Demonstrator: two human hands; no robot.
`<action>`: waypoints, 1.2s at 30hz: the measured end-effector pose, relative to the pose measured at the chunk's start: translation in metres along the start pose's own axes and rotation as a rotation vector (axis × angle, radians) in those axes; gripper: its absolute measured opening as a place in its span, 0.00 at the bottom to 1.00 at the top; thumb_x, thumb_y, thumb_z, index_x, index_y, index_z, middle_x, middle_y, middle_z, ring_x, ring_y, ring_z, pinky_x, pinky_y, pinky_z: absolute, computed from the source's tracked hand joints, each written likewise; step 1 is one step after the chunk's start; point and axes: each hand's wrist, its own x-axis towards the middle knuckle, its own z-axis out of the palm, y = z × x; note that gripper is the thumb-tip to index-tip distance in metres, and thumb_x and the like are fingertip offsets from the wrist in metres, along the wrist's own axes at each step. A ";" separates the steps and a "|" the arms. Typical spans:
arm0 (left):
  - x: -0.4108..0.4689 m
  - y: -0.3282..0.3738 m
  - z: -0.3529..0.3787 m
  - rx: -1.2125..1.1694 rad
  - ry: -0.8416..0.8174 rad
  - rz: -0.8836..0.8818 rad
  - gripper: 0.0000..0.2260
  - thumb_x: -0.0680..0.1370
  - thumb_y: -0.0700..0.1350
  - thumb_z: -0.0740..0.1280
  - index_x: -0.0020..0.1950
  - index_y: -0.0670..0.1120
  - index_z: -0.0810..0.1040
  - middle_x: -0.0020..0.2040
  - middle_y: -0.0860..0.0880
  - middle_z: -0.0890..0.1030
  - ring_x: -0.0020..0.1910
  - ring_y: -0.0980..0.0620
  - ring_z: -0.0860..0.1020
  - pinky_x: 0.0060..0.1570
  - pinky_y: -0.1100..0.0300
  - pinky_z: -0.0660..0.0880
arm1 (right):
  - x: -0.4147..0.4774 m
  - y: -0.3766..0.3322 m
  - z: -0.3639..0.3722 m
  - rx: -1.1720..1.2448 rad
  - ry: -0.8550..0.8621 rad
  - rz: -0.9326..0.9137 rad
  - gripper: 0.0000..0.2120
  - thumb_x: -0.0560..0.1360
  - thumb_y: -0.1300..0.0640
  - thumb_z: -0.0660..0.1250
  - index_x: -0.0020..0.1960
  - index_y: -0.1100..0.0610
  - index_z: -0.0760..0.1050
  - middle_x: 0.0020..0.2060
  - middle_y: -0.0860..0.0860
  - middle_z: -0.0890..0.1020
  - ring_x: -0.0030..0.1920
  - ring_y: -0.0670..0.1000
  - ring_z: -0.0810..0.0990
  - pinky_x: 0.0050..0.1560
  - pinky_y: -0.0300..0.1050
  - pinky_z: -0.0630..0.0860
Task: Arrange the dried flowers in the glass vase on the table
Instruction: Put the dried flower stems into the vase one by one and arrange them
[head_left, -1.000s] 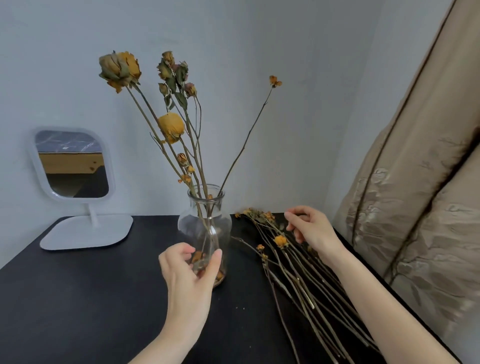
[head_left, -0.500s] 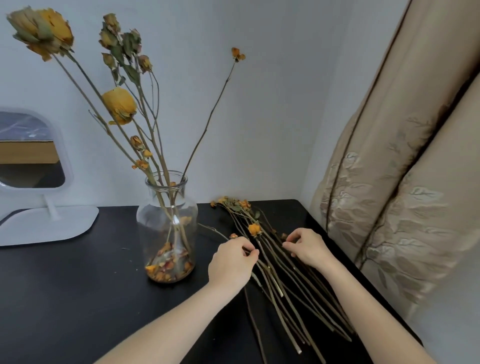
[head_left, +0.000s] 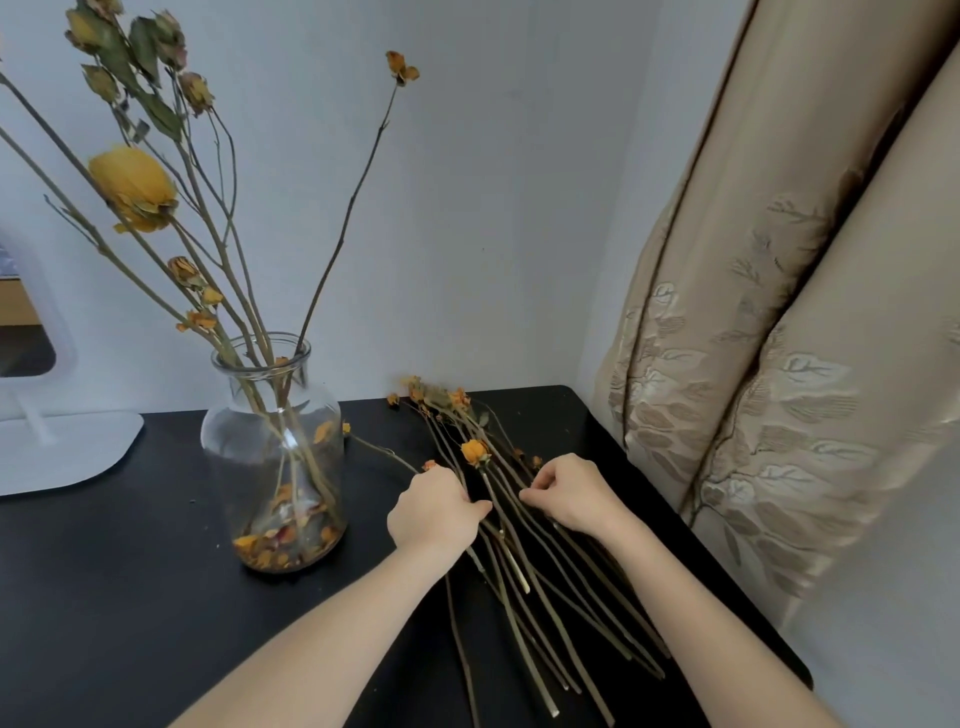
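A clear glass vase (head_left: 272, 452) stands on the black table (head_left: 130, 597), left of centre. Several dried stems with yellow roses (head_left: 136, 188) rise from it, and loose petals lie at its bottom. A pile of loose dried flower stems (head_left: 524, 566) lies flat on the table to the right of the vase, small orange heads (head_left: 474, 451) toward the wall. My left hand (head_left: 434, 506) rests on the pile's left side with fingers pinched on stems. My right hand (head_left: 569, 491) pinches stems on the pile's right side, close to the left hand.
A white stand mirror (head_left: 47, 436) sits at the far left of the table. A beige patterned curtain (head_left: 779, 338) hangs beside the table's right edge. A grey wall runs directly behind the table.
My left hand left the vase and moved right onto the stem pile. My right hand slid nearer along the pile. The view shifted right and closer.
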 end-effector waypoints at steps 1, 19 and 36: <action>0.001 0.000 0.000 0.001 -0.005 -0.003 0.17 0.72 0.56 0.69 0.28 0.49 0.73 0.55 0.51 0.81 0.34 0.54 0.75 0.27 0.61 0.66 | 0.000 -0.001 -0.001 0.016 0.021 -0.011 0.08 0.74 0.51 0.68 0.46 0.56 0.80 0.35 0.47 0.77 0.41 0.47 0.77 0.46 0.41 0.74; -0.001 -0.005 0.000 -0.031 -0.057 -0.064 0.11 0.72 0.53 0.69 0.39 0.46 0.80 0.37 0.50 0.80 0.37 0.49 0.80 0.37 0.58 0.75 | -0.003 -0.013 -0.020 0.168 0.142 -0.100 0.07 0.74 0.51 0.67 0.46 0.54 0.80 0.32 0.45 0.78 0.34 0.41 0.76 0.33 0.33 0.66; 0.009 0.000 0.003 -0.176 -0.116 -0.185 0.10 0.72 0.50 0.69 0.37 0.45 0.73 0.35 0.50 0.76 0.35 0.51 0.76 0.31 0.59 0.69 | -0.005 -0.010 -0.017 0.180 0.150 -0.076 0.05 0.74 0.51 0.68 0.43 0.52 0.79 0.31 0.45 0.77 0.33 0.41 0.75 0.32 0.32 0.65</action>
